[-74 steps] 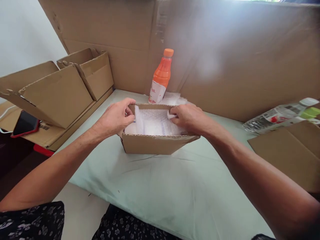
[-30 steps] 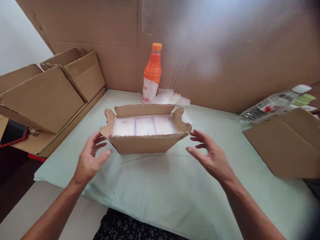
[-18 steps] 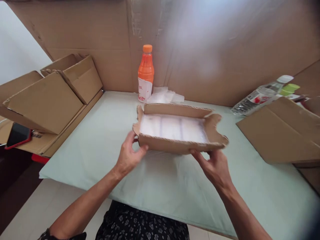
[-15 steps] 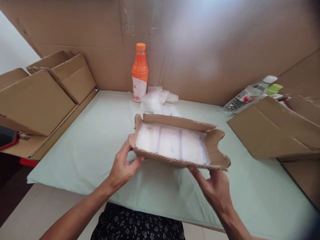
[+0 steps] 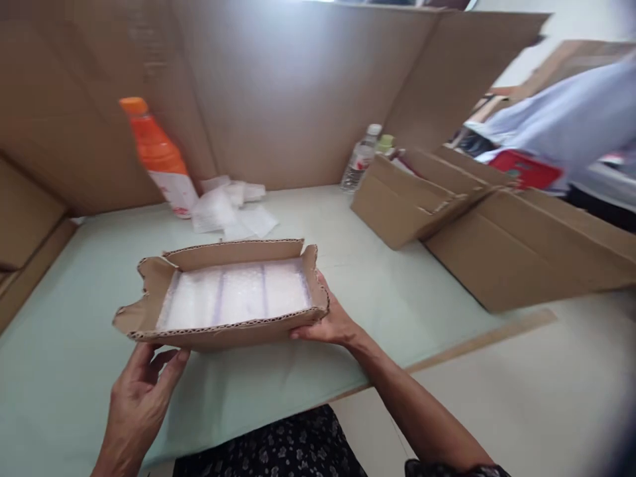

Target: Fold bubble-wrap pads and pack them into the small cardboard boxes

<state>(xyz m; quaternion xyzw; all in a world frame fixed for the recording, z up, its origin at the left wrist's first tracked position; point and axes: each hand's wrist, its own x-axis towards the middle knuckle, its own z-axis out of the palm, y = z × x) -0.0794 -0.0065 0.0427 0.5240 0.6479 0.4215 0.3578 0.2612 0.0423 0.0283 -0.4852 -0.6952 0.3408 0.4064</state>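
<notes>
An open cardboard tray (image 5: 233, 336) with ragged, notched ends is tilted slightly toward me over the pale green table. Inside it lie flat white packets (image 5: 243, 291) under what looks like bubble wrap, with purplish lines between them. My left hand (image 5: 142, 391) grips the tray's near left corner from below, thumb along the front wall. At the right end, my right hand (image 5: 330, 321) is closed around the corner, its thumb under the front edge and its other fingers partly hidden behind the tray.
An orange bottle (image 5: 161, 159) and crumpled white wrap sheets (image 5: 231, 209) stand at the back by a cardboard wall (image 5: 298, 86). To the right are a clear bottle (image 5: 361, 159) and open cardboard boxes (image 5: 536, 245). Another box (image 5: 30, 218) borders the left side.
The view has swung right, bringing more boxes and a light blue cloth into sight. The tray has changed its tilt, its left end now nearer me, and both hands still hold it.
</notes>
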